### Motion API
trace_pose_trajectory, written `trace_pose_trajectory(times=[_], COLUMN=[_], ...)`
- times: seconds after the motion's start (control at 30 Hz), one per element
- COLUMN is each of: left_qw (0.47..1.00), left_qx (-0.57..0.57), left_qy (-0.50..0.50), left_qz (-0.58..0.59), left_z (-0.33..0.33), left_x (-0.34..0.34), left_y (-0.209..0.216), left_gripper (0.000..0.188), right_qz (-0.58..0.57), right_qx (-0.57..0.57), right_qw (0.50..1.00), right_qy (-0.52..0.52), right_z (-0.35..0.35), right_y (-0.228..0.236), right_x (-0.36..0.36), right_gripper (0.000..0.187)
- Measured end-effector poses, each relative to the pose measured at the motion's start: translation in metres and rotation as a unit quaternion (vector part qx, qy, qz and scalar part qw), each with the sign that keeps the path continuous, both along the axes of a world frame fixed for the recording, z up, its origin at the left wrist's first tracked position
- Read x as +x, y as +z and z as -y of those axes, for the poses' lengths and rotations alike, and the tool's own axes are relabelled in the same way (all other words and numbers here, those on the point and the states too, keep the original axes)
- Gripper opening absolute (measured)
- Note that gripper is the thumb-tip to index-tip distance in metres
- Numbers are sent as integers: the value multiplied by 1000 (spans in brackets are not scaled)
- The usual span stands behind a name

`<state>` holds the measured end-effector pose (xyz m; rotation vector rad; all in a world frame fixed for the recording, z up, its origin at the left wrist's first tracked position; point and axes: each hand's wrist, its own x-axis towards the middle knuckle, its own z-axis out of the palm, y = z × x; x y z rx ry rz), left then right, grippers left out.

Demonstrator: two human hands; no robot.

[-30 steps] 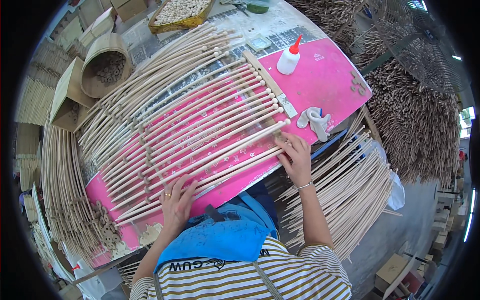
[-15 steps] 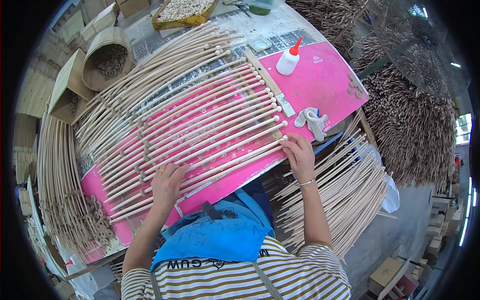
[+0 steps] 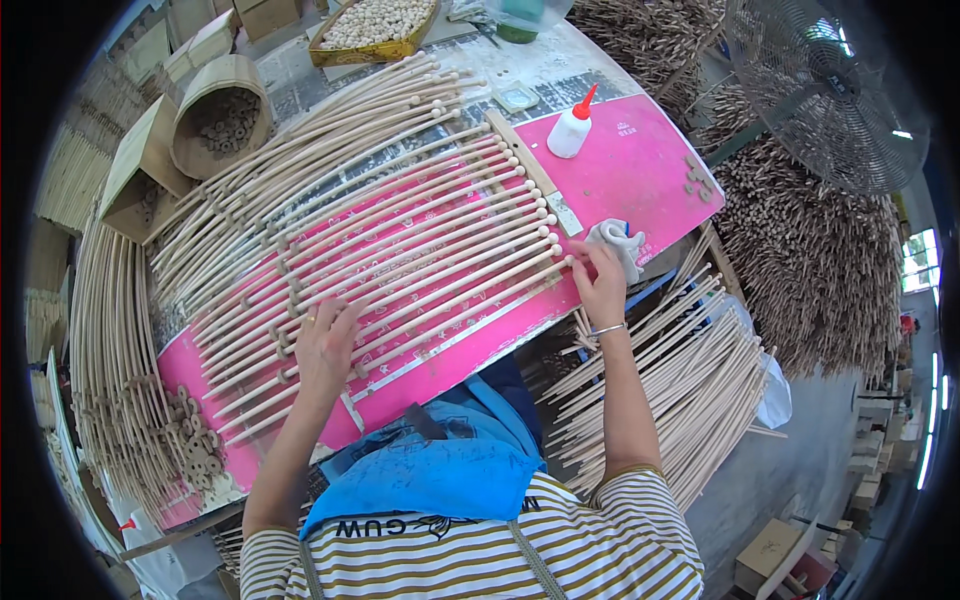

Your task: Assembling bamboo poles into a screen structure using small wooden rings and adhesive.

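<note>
Many pale wooden sticks with ball ends lie side by side on a pink board (image 3: 640,150). Their balls line up along a wooden strip (image 3: 530,165), and small brown rings sit on the sticks toward the left. My right hand (image 3: 602,285) pinches the nearest stick at its ball end (image 3: 569,260). Across the left part of the row, my left hand (image 3: 328,340) rests over the sticks with bent fingers slightly apart; its palm side is hidden. A white glove (image 3: 618,240) lies just beyond my right hand.
A white bottle with a red nozzle (image 3: 570,128) stands on the board. Behind are a tray of wooden balls (image 3: 375,28) and a round wooden tub (image 3: 222,118) of rings. Loose rings (image 3: 195,440) lie left. Bundled sticks (image 3: 660,390) and a fan (image 3: 825,95) are right.
The nearest stick has moved away from me, closer to the row, with my right hand at its ball end. My left hand has shifted slightly left and farther from me.
</note>
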<state>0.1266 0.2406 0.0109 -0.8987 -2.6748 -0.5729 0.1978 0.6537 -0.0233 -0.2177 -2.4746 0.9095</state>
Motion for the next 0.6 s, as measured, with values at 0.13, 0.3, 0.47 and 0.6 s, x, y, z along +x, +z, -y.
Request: trace_pose_trajectory(times=[0.13,0.3,0.47,0.6], left_qw=[998,993,993,990], left_qx=[-62,-57,-43,-65], left_qy=[-27,-99,-113,-124], left_qz=[13,3,2,32], left_z=[-3,-5,-13,-12], left_x=[-17,-18,-18,-20], left_y=[-4,-9,-10,-7], left_gripper=[32,38,36,42], right_qz=[-8,0,-10,-24], right_qx=[-12,-4,-43,-46], right_qw=[1000,998,995,995], right_qy=[7,-62,-84,-86], right_z=[7,14,14,16], right_y=[0,-8,-13,-10], right_x=[-9,-14,-16,-17], right_gripper=[28,16,11,12])
